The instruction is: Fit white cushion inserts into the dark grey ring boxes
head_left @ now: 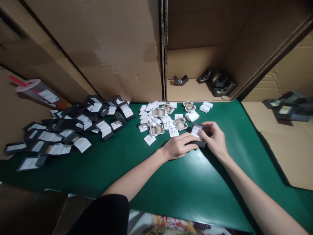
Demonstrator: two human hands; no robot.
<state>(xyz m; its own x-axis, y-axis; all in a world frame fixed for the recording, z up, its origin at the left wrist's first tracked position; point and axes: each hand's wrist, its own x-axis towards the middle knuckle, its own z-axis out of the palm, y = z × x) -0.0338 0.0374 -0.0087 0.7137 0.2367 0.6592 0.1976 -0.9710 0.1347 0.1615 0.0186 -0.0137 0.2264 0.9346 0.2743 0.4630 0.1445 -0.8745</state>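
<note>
On the green mat (171, 182) both of my hands close around one small black open box (197, 133) with a white insert. My left hand (178, 147) grips its near edge with curled fingers. My right hand (215, 137) pinches its right side from above. Just beyond the box lies a loose pile of small white pads (166, 119), some holding beige pieces. A big heap of open black boxes with white inserts (73, 130) spreads over the left part of the mat.
A cardboard carton (195, 65) open toward me stands at the back with several black boxes (220, 83) inside. More black boxes (288, 106) lie on cardboard at the right. A plastic cup with a red straw (36, 89) lies at the left. Cardboard walls surround the mat.
</note>
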